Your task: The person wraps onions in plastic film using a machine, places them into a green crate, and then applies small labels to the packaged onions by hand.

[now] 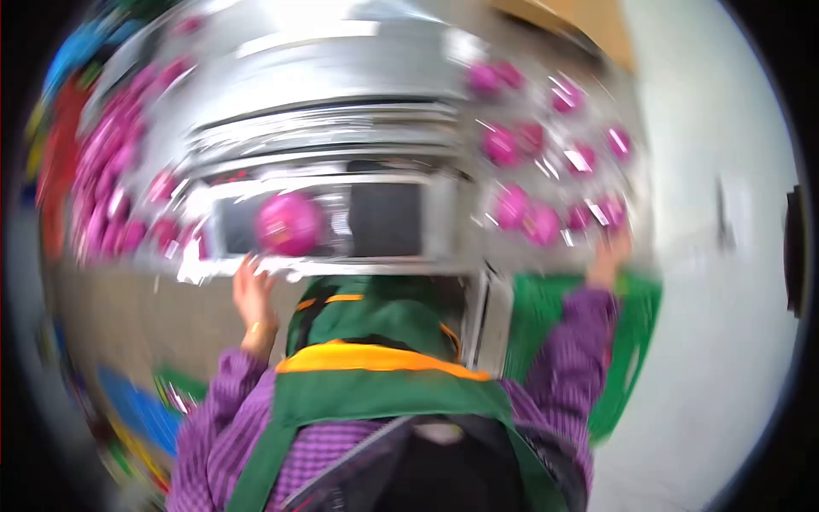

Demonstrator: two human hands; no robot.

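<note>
Bright overhead light glares white off the metal counter beyond the left hand; motion blur smears everything, and fisheye distortion bends the darkened edges.

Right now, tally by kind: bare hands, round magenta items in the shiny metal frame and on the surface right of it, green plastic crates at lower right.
Left hand and right hand: 2
Large magenta item in the metal frame: 1
Smaller magenta items on the right: 11, blurred, so approximate
Green plastic crate: 1
Total: about 15
</note>
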